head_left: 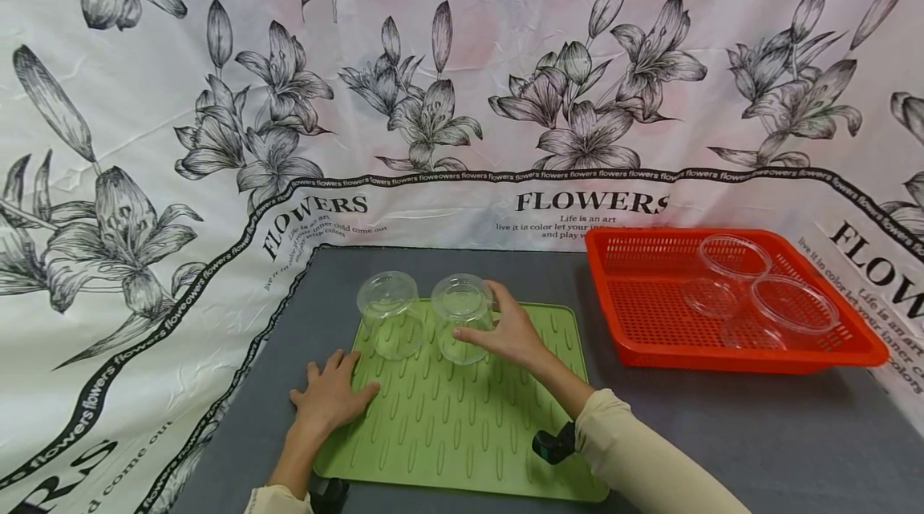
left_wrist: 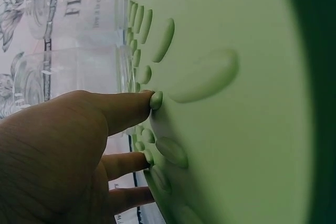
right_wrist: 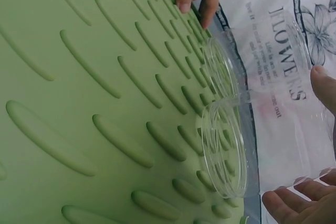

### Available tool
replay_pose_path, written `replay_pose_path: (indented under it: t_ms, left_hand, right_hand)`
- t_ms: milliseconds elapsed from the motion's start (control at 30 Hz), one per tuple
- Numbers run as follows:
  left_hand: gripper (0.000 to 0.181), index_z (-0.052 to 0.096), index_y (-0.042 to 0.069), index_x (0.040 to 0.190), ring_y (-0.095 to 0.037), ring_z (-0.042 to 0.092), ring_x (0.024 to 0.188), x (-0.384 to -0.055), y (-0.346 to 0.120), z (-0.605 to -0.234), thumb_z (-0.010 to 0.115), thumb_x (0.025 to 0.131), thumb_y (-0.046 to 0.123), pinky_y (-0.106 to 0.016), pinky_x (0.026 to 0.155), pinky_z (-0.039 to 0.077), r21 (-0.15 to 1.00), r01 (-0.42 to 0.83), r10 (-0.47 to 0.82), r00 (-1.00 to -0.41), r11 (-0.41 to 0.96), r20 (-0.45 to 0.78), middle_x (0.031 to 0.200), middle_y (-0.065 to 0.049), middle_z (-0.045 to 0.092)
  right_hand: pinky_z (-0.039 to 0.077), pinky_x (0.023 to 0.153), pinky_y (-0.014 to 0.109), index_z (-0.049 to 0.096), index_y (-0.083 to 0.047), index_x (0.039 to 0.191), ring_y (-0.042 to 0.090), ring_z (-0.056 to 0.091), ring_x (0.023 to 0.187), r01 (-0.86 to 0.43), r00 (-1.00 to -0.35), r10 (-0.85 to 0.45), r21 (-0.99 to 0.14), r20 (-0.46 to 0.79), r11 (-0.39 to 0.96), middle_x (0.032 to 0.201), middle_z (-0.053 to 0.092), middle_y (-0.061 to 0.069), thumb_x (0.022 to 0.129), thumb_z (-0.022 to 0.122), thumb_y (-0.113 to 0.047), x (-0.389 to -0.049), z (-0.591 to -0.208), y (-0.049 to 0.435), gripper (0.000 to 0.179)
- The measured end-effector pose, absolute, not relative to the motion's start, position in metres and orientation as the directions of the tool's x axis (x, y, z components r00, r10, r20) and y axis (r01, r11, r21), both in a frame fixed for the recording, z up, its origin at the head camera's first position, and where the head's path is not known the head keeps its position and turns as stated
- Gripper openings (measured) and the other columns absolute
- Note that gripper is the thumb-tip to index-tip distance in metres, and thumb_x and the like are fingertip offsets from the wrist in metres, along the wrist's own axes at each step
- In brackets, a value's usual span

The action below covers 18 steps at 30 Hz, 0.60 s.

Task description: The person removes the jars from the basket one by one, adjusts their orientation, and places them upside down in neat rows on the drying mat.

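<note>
My right hand (head_left: 514,331) holds a clear plastic tub (head_left: 459,307) by its side, thumb nearer me and fingers round the right. The tub stands upside down at the back of a green ridged drying mat (head_left: 447,434). Just left of it stands a second clear tub (head_left: 387,299), also rim down. In the right wrist view, the held tub's rim (right_wrist: 224,150) lies close on the ridges, and fingertips press its wall. My left hand (head_left: 330,394) lies spread at the mat's left edge, thumb touching a ridge (left_wrist: 156,99) in the left wrist view.
On the right, a red perforated basket (head_left: 628,350) holds clear tubs (head_left: 794,305), rims up. A dark grey tabletop (head_left: 722,426) lies under everything. White flower-printed sheeting (head_left: 447,213) rises behind and along the left side.
</note>
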<state>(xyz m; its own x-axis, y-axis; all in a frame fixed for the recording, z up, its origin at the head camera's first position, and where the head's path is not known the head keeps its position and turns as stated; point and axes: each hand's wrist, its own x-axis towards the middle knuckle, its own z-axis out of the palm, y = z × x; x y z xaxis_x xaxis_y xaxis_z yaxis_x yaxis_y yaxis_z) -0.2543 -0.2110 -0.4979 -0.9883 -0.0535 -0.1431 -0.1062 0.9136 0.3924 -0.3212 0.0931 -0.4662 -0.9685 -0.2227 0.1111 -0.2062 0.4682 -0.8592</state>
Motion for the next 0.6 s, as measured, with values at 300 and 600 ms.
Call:
replay_pose_path:
  t_ms: [300,600]
  left_hand:
    - [0.070,0.045,0.009,0.153,-0.070,0.012,0.144,-0.254,-0.210,-0.498,0.065,0.097,0.047,-0.094,0.095,0.018,0.392,-0.107,-0.054,-0.988,0.914,-0.143,0.161,-0.029,0.031]
    - [0.070,0.045,0.008,0.153,-0.070,0.011,0.144,-0.254,-0.212,-0.500,0.064,0.097,0.046,-0.094,0.094,0.017,0.393,-0.102,-0.049,-0.989,0.914,-0.142,0.161,-0.030,0.030]
  right_hand:
    - [0.050,0.103,0.061,0.030,-0.013,0.160,0.039,0.049,0.140,-0.216,-0.968,-0.220,-0.847,0.121,0.485,0.157,0.044,0.017,0.078,0.088,-0.042,-0.322,-0.468,0.095,0.104]
    - [0.047,0.107,0.063,0.026,-0.010,0.161,0.041,0.045,0.144,-0.198,-0.971,-0.216,-0.859,0.105,0.472,0.160,0.041,0.018,0.079,0.088,-0.040,-0.315,-0.466,0.105,0.107]
